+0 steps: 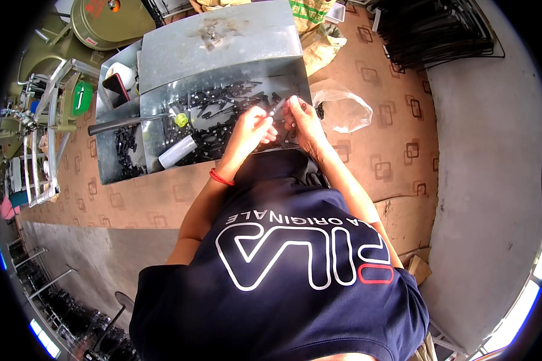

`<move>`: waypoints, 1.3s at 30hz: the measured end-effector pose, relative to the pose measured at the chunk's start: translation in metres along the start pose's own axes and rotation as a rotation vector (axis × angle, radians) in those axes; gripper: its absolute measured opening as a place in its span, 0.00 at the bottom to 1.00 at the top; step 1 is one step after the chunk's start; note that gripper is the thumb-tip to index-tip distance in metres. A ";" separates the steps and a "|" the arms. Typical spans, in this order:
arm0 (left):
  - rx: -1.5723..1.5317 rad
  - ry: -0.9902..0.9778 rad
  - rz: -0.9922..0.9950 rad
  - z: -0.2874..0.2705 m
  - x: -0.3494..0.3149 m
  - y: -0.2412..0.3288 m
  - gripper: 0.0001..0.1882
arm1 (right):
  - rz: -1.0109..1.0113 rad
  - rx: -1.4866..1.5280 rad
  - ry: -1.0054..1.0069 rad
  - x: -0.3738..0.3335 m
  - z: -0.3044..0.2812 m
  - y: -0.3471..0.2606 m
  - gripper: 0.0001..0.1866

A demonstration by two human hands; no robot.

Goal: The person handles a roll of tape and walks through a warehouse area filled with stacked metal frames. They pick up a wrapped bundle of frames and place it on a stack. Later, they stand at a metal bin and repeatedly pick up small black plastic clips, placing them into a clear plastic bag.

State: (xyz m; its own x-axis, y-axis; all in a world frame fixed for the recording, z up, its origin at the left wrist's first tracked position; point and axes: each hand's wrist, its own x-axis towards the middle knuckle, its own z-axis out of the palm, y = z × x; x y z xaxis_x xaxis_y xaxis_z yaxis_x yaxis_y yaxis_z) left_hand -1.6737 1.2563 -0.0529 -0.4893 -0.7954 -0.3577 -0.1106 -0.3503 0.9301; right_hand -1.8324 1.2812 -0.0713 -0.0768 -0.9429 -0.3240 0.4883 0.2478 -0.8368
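My left hand (251, 131), with a red cord bracelet (221, 177) at its wrist, is closed in a pinch over the metal box. At its fingertips is a small pale piece (276, 109), too small to name. Close by on the right, my right hand (306, 125) is also closed, thumb against fingers; what it holds is hidden. Beneath both hands, many small black parts (214, 111) lie scattered in the open tray of the grey sheet-metal box (223, 48). To the left of my left hand lie a white cylinder (177, 151) and a dark-handled tool (129, 122) with a yellow-green end.
A phone (117, 87) and a white roll rest in the box's upper left compartment; more black parts (125, 147) fill the lower one. Beside the box's right edge is a clear plastic bag (346, 111). A metal frame (48, 138) and olive machine (111, 24) stand left.
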 end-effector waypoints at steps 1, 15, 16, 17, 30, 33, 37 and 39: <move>0.028 0.032 0.022 -0.002 0.000 -0.002 0.05 | -0.005 0.000 0.015 -0.001 0.003 -0.001 0.15; 0.513 -0.027 0.219 0.024 -0.007 -0.002 0.16 | 0.026 0.003 0.053 0.000 0.005 0.000 0.15; 0.513 -0.026 0.218 0.024 -0.007 -0.001 0.16 | 0.014 -0.018 0.054 -0.002 0.006 -0.002 0.15; 0.514 -0.025 0.218 0.023 -0.006 -0.001 0.17 | 0.018 -0.004 0.057 -0.001 0.005 -0.002 0.15; 0.474 -0.039 0.220 0.003 -0.006 0.002 0.07 | 0.079 0.010 0.071 -0.002 0.009 -0.008 0.15; 0.458 -0.007 0.182 -0.012 -0.004 -0.005 0.07 | 0.100 0.033 0.038 -0.002 0.007 -0.005 0.14; 0.397 0.112 0.244 -0.020 0.002 -0.019 0.05 | 0.115 0.042 0.017 -0.003 0.010 -0.008 0.13; 0.371 0.159 0.275 -0.020 0.005 -0.022 0.05 | 0.122 0.037 0.021 -0.003 0.010 -0.008 0.13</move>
State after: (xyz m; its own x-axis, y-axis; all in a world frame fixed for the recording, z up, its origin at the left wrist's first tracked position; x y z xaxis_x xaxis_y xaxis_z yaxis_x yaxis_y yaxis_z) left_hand -1.6564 1.2504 -0.0772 -0.4087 -0.9095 -0.0758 -0.3106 0.0605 0.9486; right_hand -1.8274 1.2801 -0.0593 -0.0329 -0.9011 -0.4323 0.5271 0.3518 -0.7736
